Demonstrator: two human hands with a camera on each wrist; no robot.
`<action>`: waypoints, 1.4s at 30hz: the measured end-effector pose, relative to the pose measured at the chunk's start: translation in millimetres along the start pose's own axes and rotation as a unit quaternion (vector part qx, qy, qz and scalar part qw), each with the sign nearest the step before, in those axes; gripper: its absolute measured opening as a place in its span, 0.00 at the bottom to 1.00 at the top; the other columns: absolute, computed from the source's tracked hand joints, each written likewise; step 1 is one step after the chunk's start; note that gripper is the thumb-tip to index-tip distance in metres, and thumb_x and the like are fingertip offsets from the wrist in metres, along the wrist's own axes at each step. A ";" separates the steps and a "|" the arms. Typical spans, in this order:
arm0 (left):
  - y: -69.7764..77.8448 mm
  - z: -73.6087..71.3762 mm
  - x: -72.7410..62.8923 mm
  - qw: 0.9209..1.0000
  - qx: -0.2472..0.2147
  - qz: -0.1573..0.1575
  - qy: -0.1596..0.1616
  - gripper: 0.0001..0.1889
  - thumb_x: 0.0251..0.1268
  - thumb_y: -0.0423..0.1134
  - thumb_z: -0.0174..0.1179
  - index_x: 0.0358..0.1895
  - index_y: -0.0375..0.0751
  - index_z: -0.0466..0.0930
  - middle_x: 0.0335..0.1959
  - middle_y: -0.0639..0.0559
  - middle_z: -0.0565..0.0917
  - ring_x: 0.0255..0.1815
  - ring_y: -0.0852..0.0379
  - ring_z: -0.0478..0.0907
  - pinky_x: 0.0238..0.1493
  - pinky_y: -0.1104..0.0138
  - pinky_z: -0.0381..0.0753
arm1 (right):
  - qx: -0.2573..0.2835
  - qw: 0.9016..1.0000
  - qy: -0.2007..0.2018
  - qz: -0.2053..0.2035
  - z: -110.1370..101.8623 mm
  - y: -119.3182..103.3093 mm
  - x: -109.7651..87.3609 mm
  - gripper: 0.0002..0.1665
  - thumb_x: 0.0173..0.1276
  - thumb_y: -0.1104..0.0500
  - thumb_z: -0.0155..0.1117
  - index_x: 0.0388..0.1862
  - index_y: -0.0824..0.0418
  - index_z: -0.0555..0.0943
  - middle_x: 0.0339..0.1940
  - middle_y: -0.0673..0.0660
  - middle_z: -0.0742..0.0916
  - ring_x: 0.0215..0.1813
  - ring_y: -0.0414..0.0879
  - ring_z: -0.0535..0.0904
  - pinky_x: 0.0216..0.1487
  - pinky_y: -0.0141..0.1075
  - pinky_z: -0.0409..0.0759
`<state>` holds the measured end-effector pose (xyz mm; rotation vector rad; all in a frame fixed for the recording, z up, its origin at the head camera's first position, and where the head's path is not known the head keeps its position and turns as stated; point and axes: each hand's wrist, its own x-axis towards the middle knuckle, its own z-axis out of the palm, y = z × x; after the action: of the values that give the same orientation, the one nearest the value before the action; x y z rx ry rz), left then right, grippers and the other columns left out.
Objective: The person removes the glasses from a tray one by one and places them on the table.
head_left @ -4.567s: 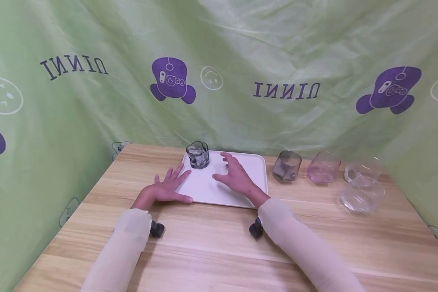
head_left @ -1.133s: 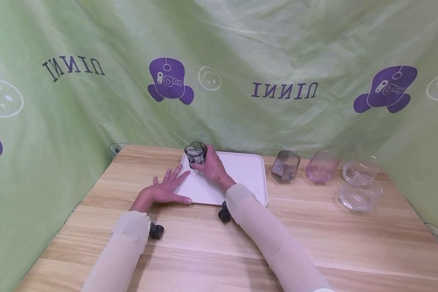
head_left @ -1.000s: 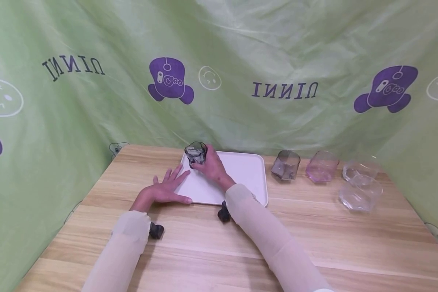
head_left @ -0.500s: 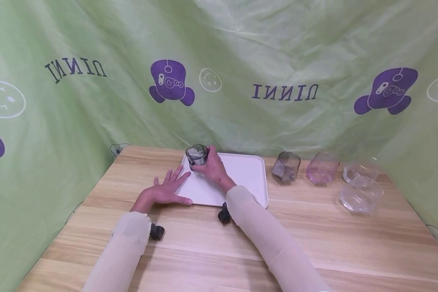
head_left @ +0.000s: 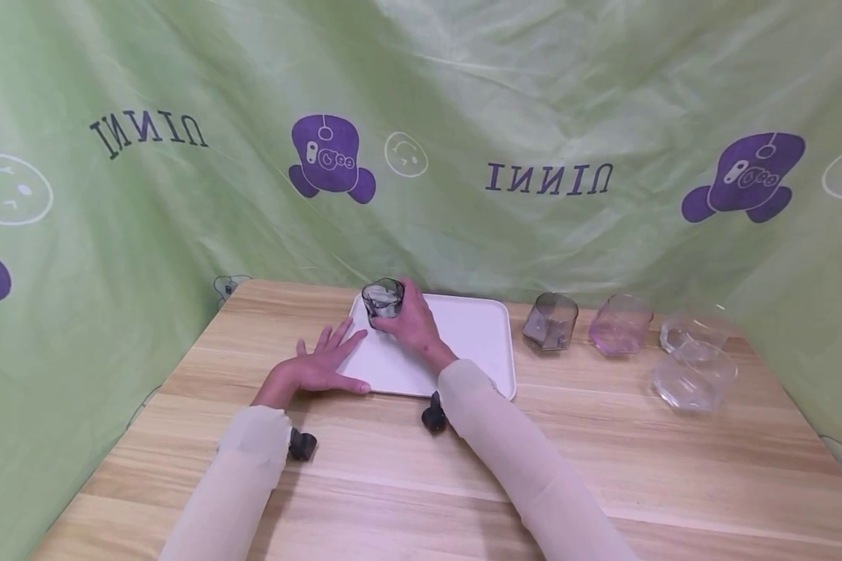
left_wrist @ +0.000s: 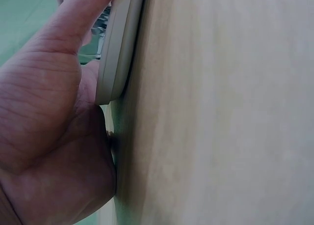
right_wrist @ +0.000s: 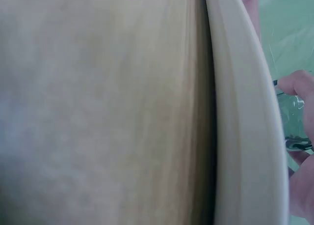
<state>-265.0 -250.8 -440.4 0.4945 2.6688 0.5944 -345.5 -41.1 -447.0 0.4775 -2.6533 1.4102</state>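
My right hand (head_left: 414,319) grips a dark grey, wavy-sided drinking glass (head_left: 382,298), thumb at the near side and fingers round its right side. The glass is upright over the back left part of a white rectangular tray (head_left: 463,343); whether its base touches the tray cannot be told. My left hand (head_left: 319,366) lies with fingers spread at the tray's left side, its thumb along the front edge. In the left wrist view, the left hand (left_wrist: 44,97) is against the tray's rim (left_wrist: 117,53). The right wrist view shows fingertips (right_wrist: 299,85) against the glass.
To the right of the tray, a smoky grey glass (head_left: 550,321), a pink glass (head_left: 620,325) and two clear glasses, one nearer (head_left: 691,382) and one behind (head_left: 695,323), stand on the wooden table (head_left: 393,483). A green printed curtain (head_left: 463,234) hangs behind the table.
Since the earliest frame, my right hand has come left from the tray's middle and taken hold of the dark grey glass. Over the last second the glass has shifted slightly right. My left hand stays put.
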 end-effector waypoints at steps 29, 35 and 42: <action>-2.4 0.7 -0.3 1.000 0.003 0.015 0.002 0.62 0.58 0.72 0.65 0.85 0.46 0.41 0.84 0.41 0.26 0.79 0.27 0.23 0.63 0.22 0.23 | -0.024 1.000 0.010 -0.001 -67.3 -17.3 -57.5 0.54 0.52 0.48 0.84 0.73 0.60 0.65 0.60 0.59 0.79 0.57 0.52 0.77 0.56 0.46 0.79; -2.6 -0.9 -3.0 1.000 -0.001 0.016 0.004 0.62 0.58 0.72 0.65 0.85 0.46 0.40 0.84 0.41 0.26 0.80 0.27 0.23 0.63 0.22 0.22 | -0.010 1.000 0.009 -0.020 -83.7 -15.3 -70.3 0.53 0.52 0.49 0.85 0.71 0.61 0.66 0.61 0.61 0.79 0.59 0.54 0.77 0.59 0.48 0.77; -1.8 0.4 -1.4 1.000 -0.004 0.025 0.005 0.63 0.57 0.72 0.65 0.85 0.45 0.40 0.84 0.40 0.26 0.79 0.27 0.22 0.63 0.22 0.23 | -0.012 0.999 0.018 -0.031 -105.1 -2.6 -83.1 0.53 0.52 0.49 0.84 0.71 0.61 0.67 0.60 0.62 0.80 0.58 0.56 0.78 0.58 0.51 0.79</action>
<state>-264.1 -252.8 -441.2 0.5578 2.6695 0.6226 -272.2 62.8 -404.6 0.5217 -2.5999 1.3540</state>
